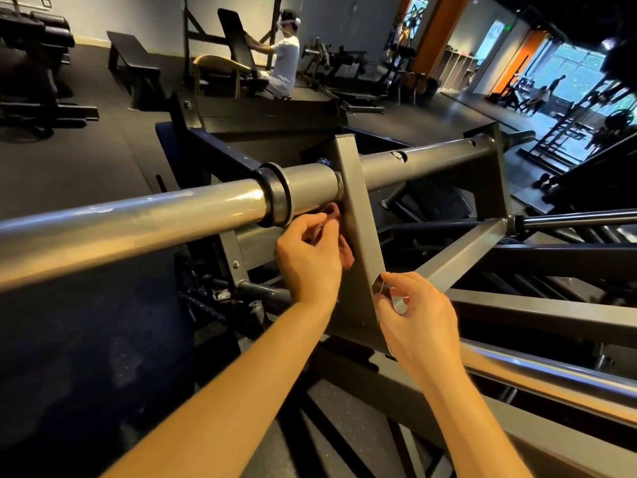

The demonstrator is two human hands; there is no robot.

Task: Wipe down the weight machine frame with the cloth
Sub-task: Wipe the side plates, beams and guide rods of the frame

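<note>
The grey weight machine frame fills the middle: a flat upright plate (358,215) crossed by a long round bar (138,219) with a black collar (275,194). A reddish-brown cloth (341,236) is bunched against the plate's left face just under the bar. My left hand (306,260) grips the cloth with curled fingers and holds it against the plate. My right hand (413,315) is lower right, its thumb and fingers pinching the plate's lower right edge. Most of the cloth is hidden behind my left hand.
Angled grey frame beams (458,257) and a shiny bar (551,377) run to the right. Black rubber floor (69,174) lies to the left. A person in white (286,60) sits at another machine behind. More benches and racks stand at the back.
</note>
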